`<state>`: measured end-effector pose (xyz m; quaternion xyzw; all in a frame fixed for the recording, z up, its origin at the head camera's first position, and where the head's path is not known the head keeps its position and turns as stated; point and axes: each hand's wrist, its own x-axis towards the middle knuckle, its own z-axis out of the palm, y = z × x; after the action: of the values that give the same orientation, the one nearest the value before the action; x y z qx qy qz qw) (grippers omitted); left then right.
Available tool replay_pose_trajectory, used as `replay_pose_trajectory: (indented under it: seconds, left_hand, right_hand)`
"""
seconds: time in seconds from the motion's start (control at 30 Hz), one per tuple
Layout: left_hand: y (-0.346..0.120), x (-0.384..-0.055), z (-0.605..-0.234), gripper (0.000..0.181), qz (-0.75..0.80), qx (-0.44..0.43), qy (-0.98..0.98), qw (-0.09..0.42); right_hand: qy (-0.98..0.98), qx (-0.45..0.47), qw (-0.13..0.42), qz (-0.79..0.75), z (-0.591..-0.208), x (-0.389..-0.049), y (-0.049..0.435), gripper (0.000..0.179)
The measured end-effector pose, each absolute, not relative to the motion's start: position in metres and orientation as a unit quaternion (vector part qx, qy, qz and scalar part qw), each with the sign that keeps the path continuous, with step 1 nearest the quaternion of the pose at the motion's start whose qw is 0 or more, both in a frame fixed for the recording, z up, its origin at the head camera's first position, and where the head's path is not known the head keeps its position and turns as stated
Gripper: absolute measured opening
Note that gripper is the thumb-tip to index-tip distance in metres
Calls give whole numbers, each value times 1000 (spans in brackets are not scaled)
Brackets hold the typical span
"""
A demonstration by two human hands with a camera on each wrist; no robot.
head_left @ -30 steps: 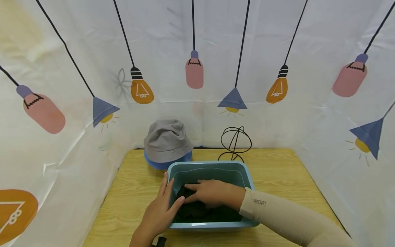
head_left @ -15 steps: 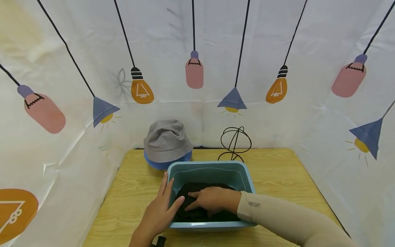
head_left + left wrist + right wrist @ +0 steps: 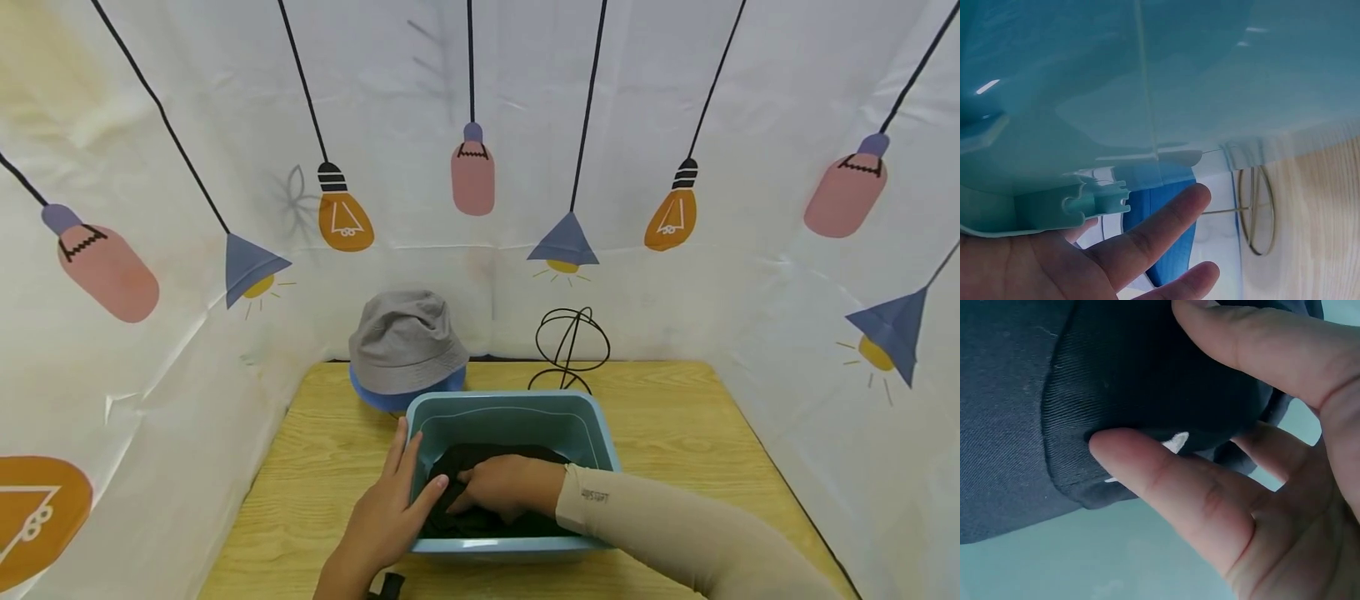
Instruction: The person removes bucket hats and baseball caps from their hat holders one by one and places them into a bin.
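Note:
A blue-green plastic basin stands at the table's front. Inside it lies a dark cloth item, apparently a hat, which in the right wrist view shows a stitched seam and a small white mark. My right hand reaches into the basin, its fingertips pressing into the fabric; thumb and fingers stand apart in the right wrist view. Flat against the basin's left side lies my left hand, fingers straight along the outside and thumb over the rim. The left wrist view shows its fingers spread beside the outer wall.
Behind the basin to the left, a grey bucket hat sits over a blue one. A black wire stand rises at the back right. Wood-grain table surrounds the basin. A small black object shows near my left wrist.
My right hand has drawn a little toward me and down into the basin, with its index finger less extended. The dark cloth looks more spread behind it. The left hand has not moved.

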<state>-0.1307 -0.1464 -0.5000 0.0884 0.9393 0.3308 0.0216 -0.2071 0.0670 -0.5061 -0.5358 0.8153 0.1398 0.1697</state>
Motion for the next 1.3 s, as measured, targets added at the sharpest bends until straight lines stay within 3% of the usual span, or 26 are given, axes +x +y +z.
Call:
replay_pose_trajectory:
  seconds: [0.37, 1.1, 1.3]
  left_hand:
    - [-145, -130, -499, 81, 332, 86, 939, 21]
    - [-147, -131, -501, 83, 329, 87, 940, 17]
    - [-146, -131, -500, 83, 332, 87, 939, 20]
  right_hand:
    - [808, -534, 195, 156, -506, -210, 62, 98]
    - [803, -545, 174, 165, -511, -213, 55, 99]
    - [805, -542, 193, 147, -506, -213, 59, 96]
